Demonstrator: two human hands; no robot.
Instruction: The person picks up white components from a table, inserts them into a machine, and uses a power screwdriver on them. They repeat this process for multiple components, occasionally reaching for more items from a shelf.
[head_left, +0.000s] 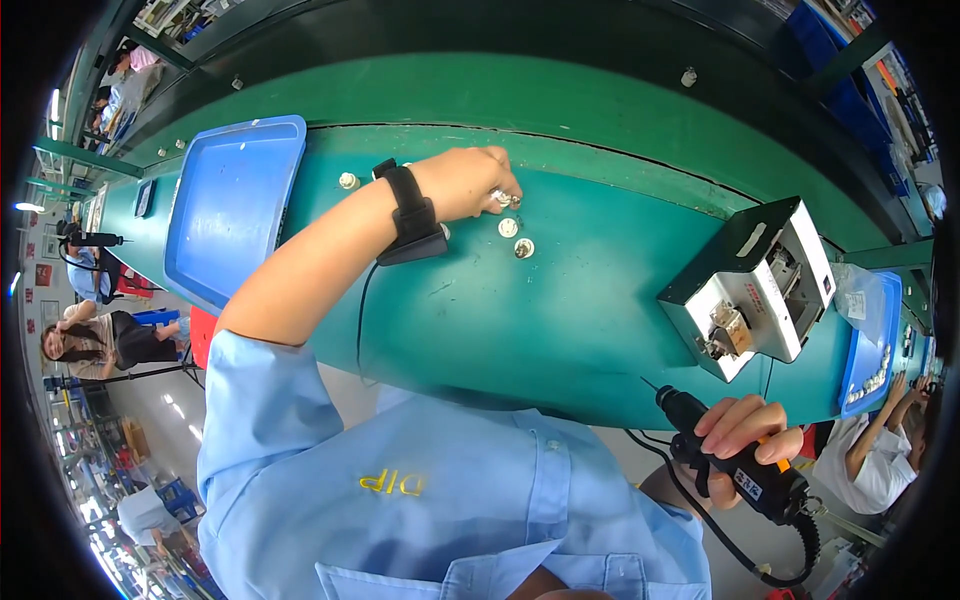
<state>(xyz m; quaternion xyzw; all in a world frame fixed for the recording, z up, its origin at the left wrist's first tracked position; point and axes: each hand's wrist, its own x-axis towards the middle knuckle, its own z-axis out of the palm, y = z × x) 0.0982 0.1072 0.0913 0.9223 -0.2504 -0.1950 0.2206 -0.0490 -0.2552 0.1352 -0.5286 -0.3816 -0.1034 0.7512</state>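
My left hand (463, 182), a black strap (410, 205) round its wrist, reaches over the green bench mat. Its fingers are closed on a small round white part (502, 198) with shiny metal bits, partly hidden by the fingers. Just below the fingertips lie two similar parts, a white disc (508, 228) and one with metal showing (524, 247). Another round part (348, 181) rests left of the wrist. At the lower right, my right hand (742, 440) is wrapped round a black electric screwdriver (765, 478), its thin bit tilted up and left at the bench's near edge.
A blue tray (235, 205) lies on the left. To the right stands a black-and-silver boxy machine (755, 285), like a screw feeder; beyond it a blue tray (857, 375) holds several white parts. Cables hang from the screwdriver and wrist strap. Other people sit at both sides.
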